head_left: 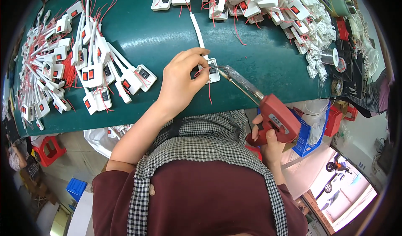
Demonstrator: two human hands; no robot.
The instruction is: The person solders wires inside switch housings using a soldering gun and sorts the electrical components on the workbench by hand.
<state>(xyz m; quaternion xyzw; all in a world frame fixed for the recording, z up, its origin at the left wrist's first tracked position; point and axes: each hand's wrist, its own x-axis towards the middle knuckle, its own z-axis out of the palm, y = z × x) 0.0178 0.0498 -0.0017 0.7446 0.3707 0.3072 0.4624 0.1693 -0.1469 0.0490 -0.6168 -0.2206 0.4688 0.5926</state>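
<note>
In front of me, a white switch housing (pixel 215 77) lies on the green table with its dark inner side up. A thin red wire (pixel 210 94) hangs from it toward the near edge. My left hand (pixel 180 79) is closed over its left side, thumb and forefinger pinching the red wire. A white tube (pixel 197 30) runs from beyond those fingers up the table. My right hand (pixel 271 146) grips the handle of a red soldering gun (pixel 279 116). The gun's long metal tip reaches left to the housing, close to my left fingertips.
Bundles of white switch pieces (pixel 98 60) with red wires cover the table's left side. A heap of white housings (pixel 272 6) fills the far right, near a solder spool (pixel 330 57). Below the table stand a blue crate (pixel 307 137) and a red stool (pixel 49 151).
</note>
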